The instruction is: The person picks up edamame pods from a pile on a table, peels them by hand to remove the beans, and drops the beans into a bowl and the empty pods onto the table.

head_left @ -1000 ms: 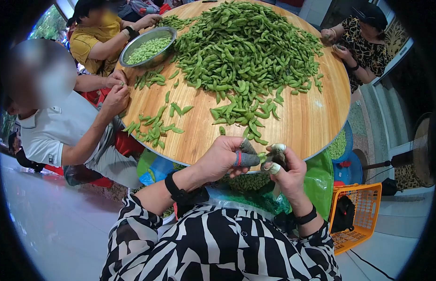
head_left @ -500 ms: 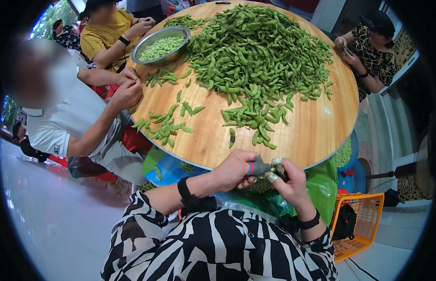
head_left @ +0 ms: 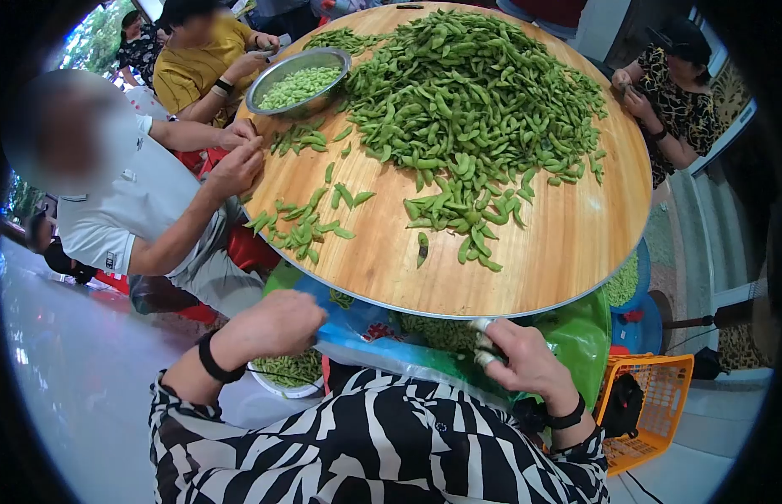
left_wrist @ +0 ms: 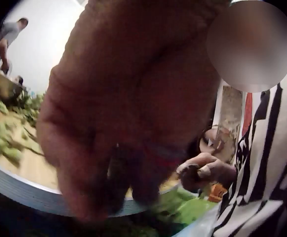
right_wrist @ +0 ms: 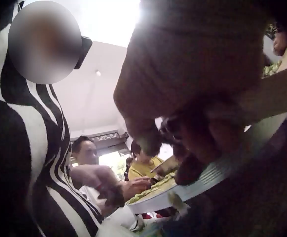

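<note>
My left hand is out to the left, beyond the table's front edge, close to a white tub that holds green pods. Motion blurs it in the head view. The left wrist view shows its fingers pointing down in shadow, so I cannot tell whether they hold anything. Near the front rim is my right hand, its fingers bent and pale wraps on the thumb and a finger; no pod shows between them. Shelled beans lie below the rim, left of this hand.
A big heap of edamame pods covers the back of the round wooden table. Smaller pod groups lie nearer. At left stands a metal bowl of shelled beans. Other people sit around. An orange crate is at right.
My hands were together at the table's front edge over a pod. Now they are apart: the left has swung left toward the tub, while the right has shifted slightly down.
</note>
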Tool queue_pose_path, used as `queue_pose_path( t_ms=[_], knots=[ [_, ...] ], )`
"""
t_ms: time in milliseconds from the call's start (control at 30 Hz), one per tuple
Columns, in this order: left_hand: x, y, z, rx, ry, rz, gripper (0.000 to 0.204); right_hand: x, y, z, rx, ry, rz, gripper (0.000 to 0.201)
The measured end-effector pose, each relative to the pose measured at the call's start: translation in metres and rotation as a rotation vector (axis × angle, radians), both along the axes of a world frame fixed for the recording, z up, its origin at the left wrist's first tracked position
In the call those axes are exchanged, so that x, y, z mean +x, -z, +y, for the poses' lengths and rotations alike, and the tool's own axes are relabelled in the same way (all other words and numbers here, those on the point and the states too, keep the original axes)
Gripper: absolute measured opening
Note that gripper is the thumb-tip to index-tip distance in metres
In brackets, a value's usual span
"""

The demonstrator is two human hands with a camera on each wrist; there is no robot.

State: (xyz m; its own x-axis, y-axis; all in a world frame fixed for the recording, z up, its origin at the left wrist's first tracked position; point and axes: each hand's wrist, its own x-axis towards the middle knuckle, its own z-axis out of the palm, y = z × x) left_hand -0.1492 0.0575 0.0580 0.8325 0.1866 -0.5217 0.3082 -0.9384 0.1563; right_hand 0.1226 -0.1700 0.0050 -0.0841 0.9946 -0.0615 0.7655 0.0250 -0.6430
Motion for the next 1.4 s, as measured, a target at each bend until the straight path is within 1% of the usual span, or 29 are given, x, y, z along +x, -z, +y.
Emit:
queue_pose_path(
  t_ms=[33, 67, 100, 133, 167, 200, 233, 267, 333, 367, 400, 433, 467, 500, 533, 567, 633, 667, 733, 767, 867, 1000, 1067, 1100, 1167, 1200, 1267, 1367, 1400],
  knots=[
    [0.010, -0.001, 0.001, -0.032, -0.018, -0.069, 0.014, 0.001, 0.005, 0.002, 0.026, 0.041, 0.111, 0.040],
    [0.023, 0.008, 0.002, -0.071, -0.089, -0.283, 0.016, 0.002, 0.008, 0.003, 0.052, 0.083, 0.219, 0.039],
    [0.040, 0.022, 0.003, -0.110, -0.159, -0.499, 0.018, 0.001, 0.006, 0.008, 0.082, 0.087, 0.271, 0.035],
    [0.058, 0.030, 0.002, -0.029, -0.190, -0.579, 0.019, -0.003, 0.005, 0.011, 0.084, 0.084, 0.262, 0.035],
    [0.076, 0.039, 0.002, 0.050, -0.226, -0.660, 0.020, -0.008, 0.004, 0.013, 0.104, 0.130, 0.305, 0.033],
    [0.091, 0.051, 0.005, 0.086, -0.237, -0.704, 0.021, -0.010, 0.005, 0.014, 0.122, 0.174, 0.350, 0.031],
    [0.103, 0.062, 0.008, 0.122, -0.250, -0.747, 0.022, -0.009, 0.007, 0.014, 0.117, 0.168, 0.342, 0.031],
    [0.114, 0.067, 0.008, 0.121, -0.257, -0.753, 0.022, -0.008, 0.011, 0.015, 0.106, 0.169, 0.376, 0.031],
    [0.126, 0.073, 0.008, 0.134, -0.283, -0.873, 0.021, -0.007, 0.010, 0.015, 0.087, 0.166, 0.411, 0.031],
    [0.129, 0.076, 0.009, 0.133, -0.288, -0.873, 0.021, -0.008, 0.006, 0.015, 0.032, 0.237, 0.560, 0.033],
    [0.132, 0.078, 0.011, 0.100, -0.251, -0.897, 0.020, -0.008, 0.004, 0.015, -0.022, 0.312, 0.709, 0.034],
    [0.134, 0.076, 0.010, 0.067, -0.211, -0.921, 0.019, -0.009, 0.004, 0.016, -0.021, 0.314, 0.711, 0.034],
    [0.134, 0.073, 0.009, 0.066, -0.204, -0.919, 0.019, -0.008, 0.005, 0.017, -0.020, 0.364, 0.815, 0.036],
    [0.133, 0.070, 0.007, -0.217, -0.335, -0.868, 0.017, -0.008, 0.005, 0.019, -0.015, 0.420, 0.921, 0.039],
    [0.133, 0.065, 0.002, -0.500, -0.463, -0.797, 0.015, -0.009, 0.005, 0.021, -0.010, 0.434, 0.927, 0.039],
    [0.134, 0.064, -0.003, -0.507, -0.452, -0.788, 0.015, -0.010, 0.006, 0.023, -0.003, 0.439, 0.966, 0.039],
    [0.137, 0.061, -0.017, -0.979, -0.593, -0.869, 0.013, -0.013, 0.007, 0.028, 0.006, 0.450, 1.050, 0.042],
    [0.137, 0.056, -0.023, -0.987, -0.582, -0.863, 0.013, -0.015, 0.006, 0.029, 0.012, 0.463, 1.048, 0.042],
    [0.135, 0.043, -0.032, -1.201, -0.699, -0.728, 0.012, -0.016, 0.005, 0.030, 0.055, 0.448, 1.091, 0.043],
    [0.135, 0.042, -0.036, -1.239, -0.723, -0.718, 0.016, -0.015, 0.007, 0.031, 0.054, 0.419, 1.113, 0.043],
    [0.138, 0.047, -0.040, -1.257, -0.737, -0.760, 0.018, -0.017, 0.011, 0.029, 0.094, 0.420, 1.182, 0.043],
    [0.137, 0.047, -0.041, -1.214, -0.778, -0.690, 0.017, -0.017, 0.011, 0.028, 0.112, 0.393, 1.136, 0.044],
    [0.137, 0.053, -0.043, -1.191, -0.738, -0.750, 0.016, -0.021, 0.011, 0.028, 0.136, 0.414, 1.207, 0.043],
    [0.136, 0.053, -0.045, -1.192, -0.740, -0.749, 0.016, -0.022, 0.012, 0.028, 0.134, 0.415, 1.208, 0.043],
    [0.135, 0.049, -0.048, -1.199, -0.637, -0.871, 0.016, -0.023, 0.013, 0.028, 0.164, 0.437, 1.165, 0.040],
    [0.134, 0.049, -0.047, -1.199, -0.637, -0.871, 0.016, -0.023, 0.012, 0.029, 0.163, 0.437, 1.165, 0.040],
    [0.132, 0.052, -0.046, -0.891, -0.500, -0.906, 0.016, -0.023, 0.010, 0.030, 0.125, 0.507, 1.188, 0.037],
    [0.131, 0.059, -0.048, -0.799, -0.454, -0.960, 0.016, -0.022, 0.010, 0.031, 0.108, 0.520, 1.228, 0.037],
    [0.132, 0.060, -0.049, -0.800, -0.453, -0.958, 0.016, -0.021, 0.012, 0.031, 0.108, 0.522, 1.229, 0.037]
  ],
)
